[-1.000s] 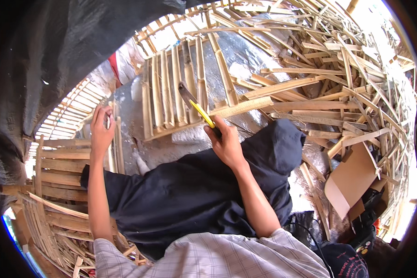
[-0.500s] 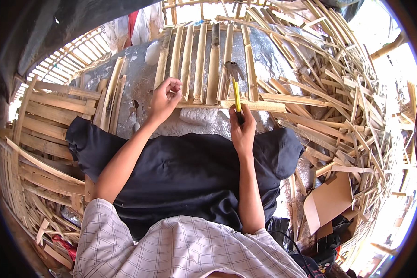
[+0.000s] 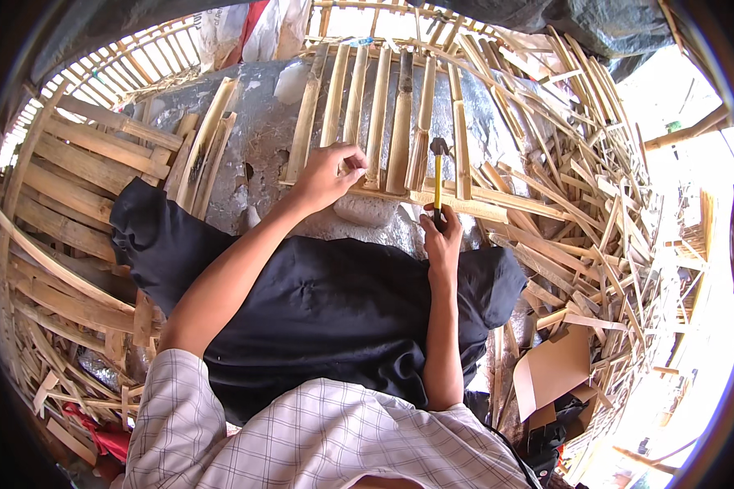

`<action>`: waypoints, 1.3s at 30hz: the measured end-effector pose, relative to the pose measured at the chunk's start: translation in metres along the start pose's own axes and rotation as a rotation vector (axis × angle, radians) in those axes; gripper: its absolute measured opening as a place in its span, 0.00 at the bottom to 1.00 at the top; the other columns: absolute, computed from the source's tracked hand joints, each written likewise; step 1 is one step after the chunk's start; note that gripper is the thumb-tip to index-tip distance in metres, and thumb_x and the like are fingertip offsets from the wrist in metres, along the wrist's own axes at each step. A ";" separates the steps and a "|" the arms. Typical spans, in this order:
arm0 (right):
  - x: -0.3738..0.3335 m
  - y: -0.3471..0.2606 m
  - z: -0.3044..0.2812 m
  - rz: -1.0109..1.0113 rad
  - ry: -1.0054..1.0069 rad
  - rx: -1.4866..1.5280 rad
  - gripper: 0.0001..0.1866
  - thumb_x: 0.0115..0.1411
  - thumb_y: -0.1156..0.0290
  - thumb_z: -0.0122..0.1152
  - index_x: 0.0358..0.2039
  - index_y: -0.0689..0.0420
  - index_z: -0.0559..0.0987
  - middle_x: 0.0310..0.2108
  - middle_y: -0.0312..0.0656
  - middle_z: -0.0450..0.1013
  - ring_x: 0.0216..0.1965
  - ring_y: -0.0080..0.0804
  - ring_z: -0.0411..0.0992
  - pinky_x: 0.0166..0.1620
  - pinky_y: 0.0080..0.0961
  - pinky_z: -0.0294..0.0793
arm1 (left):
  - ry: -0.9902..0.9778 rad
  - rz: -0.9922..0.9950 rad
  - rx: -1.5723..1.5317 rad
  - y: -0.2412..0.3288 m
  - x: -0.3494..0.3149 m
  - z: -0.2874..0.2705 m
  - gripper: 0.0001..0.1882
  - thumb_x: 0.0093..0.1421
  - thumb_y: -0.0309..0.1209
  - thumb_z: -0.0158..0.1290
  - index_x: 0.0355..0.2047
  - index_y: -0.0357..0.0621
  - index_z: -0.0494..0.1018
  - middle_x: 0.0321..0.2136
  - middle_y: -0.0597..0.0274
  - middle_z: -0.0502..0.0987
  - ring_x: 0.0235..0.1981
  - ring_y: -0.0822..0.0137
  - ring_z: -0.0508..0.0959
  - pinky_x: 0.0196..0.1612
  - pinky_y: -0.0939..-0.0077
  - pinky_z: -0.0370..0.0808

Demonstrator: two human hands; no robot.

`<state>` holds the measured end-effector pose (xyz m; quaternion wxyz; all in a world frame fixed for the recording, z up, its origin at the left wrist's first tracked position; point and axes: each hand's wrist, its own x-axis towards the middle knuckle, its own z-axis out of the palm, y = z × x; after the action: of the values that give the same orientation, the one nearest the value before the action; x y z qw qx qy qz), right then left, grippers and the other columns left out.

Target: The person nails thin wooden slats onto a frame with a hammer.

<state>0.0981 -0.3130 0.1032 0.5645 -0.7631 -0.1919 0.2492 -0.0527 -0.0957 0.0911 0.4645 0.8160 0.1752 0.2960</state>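
Observation:
Held upright in my right hand (image 3: 444,240) is a hammer (image 3: 438,181) with a yellow shaft, dark grip and dark head. My left hand (image 3: 332,177) is closed, thumb and fingers pinched together over the near ends of the bamboo slats (image 3: 377,118). Whatever it may hold is too small to make out. Several split slats lie side by side, pointing away from me. Under their near ends runs a bamboo crosspiece (image 3: 473,209), partly hidden by my left hand. The hammer head is just left of the rightmost slat (image 3: 462,138).
Black cloth (image 3: 318,301) covers my lap. On the left stands a finished-looking bamboo slat panel (image 3: 73,191), with loose strips beside it. Piles of bamboo offcuts (image 3: 579,220) fill the right side, near an open cardboard box (image 3: 553,371). A silvery sheet (image 3: 261,122) lies under the slats.
My left hand has moved right along the near slat ends. My right hand and the hammer have come slightly lower and right in view. The whole view has also shifted a little.

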 end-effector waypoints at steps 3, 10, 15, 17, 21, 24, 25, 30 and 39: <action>0.000 -0.001 0.001 -0.002 -0.020 -0.008 0.08 0.59 0.80 0.61 0.40 0.60 0.78 0.22 0.27 0.65 0.24 0.14 0.59 0.27 0.20 0.55 | 0.018 0.086 0.063 -0.004 0.000 0.001 0.06 0.58 0.21 0.61 0.37 0.38 0.78 0.33 0.57 0.81 0.34 0.63 0.82 0.39 0.70 0.76; 0.003 0.006 0.001 -0.069 -0.043 -0.048 0.08 0.59 0.79 0.63 0.41 0.58 0.79 0.22 0.25 0.64 0.22 0.13 0.56 0.25 0.19 0.52 | -0.031 0.079 0.088 -0.009 0.007 0.010 0.05 0.58 0.21 0.61 0.35 0.39 0.78 0.33 0.56 0.81 0.37 0.58 0.82 0.42 0.64 0.77; 0.002 0.004 0.003 -0.018 -0.032 -0.045 0.08 0.59 0.81 0.61 0.40 0.61 0.79 0.22 0.28 0.66 0.24 0.14 0.58 0.28 0.21 0.54 | -0.033 0.157 0.136 -0.013 0.009 0.013 0.06 0.57 0.22 0.61 0.35 0.39 0.77 0.33 0.55 0.81 0.37 0.55 0.81 0.43 0.63 0.78; 0.002 0.003 0.004 -0.005 -0.032 -0.050 0.08 0.59 0.81 0.61 0.40 0.61 0.79 0.22 0.28 0.66 0.24 0.14 0.58 0.28 0.21 0.54 | -0.056 0.134 0.104 -0.016 0.011 0.016 0.06 0.58 0.22 0.61 0.35 0.39 0.77 0.33 0.55 0.81 0.37 0.54 0.81 0.43 0.63 0.78; 0.004 0.005 0.001 0.026 -0.025 -0.047 0.09 0.58 0.82 0.60 0.39 0.61 0.79 0.22 0.27 0.66 0.24 0.14 0.58 0.27 0.21 0.54 | -0.081 0.092 0.044 -0.020 0.014 0.020 0.06 0.58 0.20 0.60 0.35 0.38 0.76 0.33 0.54 0.81 0.37 0.55 0.82 0.43 0.64 0.78; 0.003 0.003 0.001 0.020 -0.025 -0.037 0.09 0.57 0.82 0.60 0.40 0.61 0.79 0.22 0.27 0.66 0.23 0.14 0.58 0.27 0.20 0.53 | -0.099 0.083 0.040 -0.019 0.016 0.020 0.06 0.58 0.20 0.60 0.35 0.37 0.77 0.33 0.54 0.81 0.36 0.57 0.82 0.42 0.65 0.79; 0.004 0.003 0.001 0.016 -0.029 -0.040 0.09 0.57 0.82 0.60 0.40 0.61 0.79 0.22 0.27 0.66 0.23 0.14 0.58 0.27 0.20 0.53 | -0.107 0.084 0.047 -0.019 0.017 0.020 0.06 0.58 0.19 0.60 0.35 0.37 0.77 0.33 0.54 0.81 0.35 0.58 0.82 0.41 0.65 0.79; 0.001 0.004 0.001 -0.043 -0.053 -0.076 0.09 0.58 0.80 0.61 0.40 0.59 0.79 0.21 0.26 0.65 0.22 0.13 0.57 0.25 0.19 0.52 | -0.079 0.091 0.017 -0.018 0.015 0.022 0.05 0.58 0.19 0.60 0.35 0.36 0.77 0.32 0.55 0.81 0.33 0.62 0.83 0.39 0.68 0.79; 0.003 0.009 -0.001 -0.104 -0.060 -0.053 0.09 0.56 0.81 0.59 0.38 0.62 0.78 0.21 0.29 0.65 0.22 0.14 0.58 0.26 0.21 0.54 | -0.101 -0.007 -0.032 -0.016 0.015 0.015 0.05 0.61 0.21 0.60 0.37 0.34 0.79 0.31 0.56 0.84 0.34 0.68 0.84 0.40 0.72 0.80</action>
<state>0.1012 -0.3148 0.0944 0.5502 -0.7590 -0.2549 0.2372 -0.0318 -0.0891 0.0762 0.4869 0.8217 0.1498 0.2555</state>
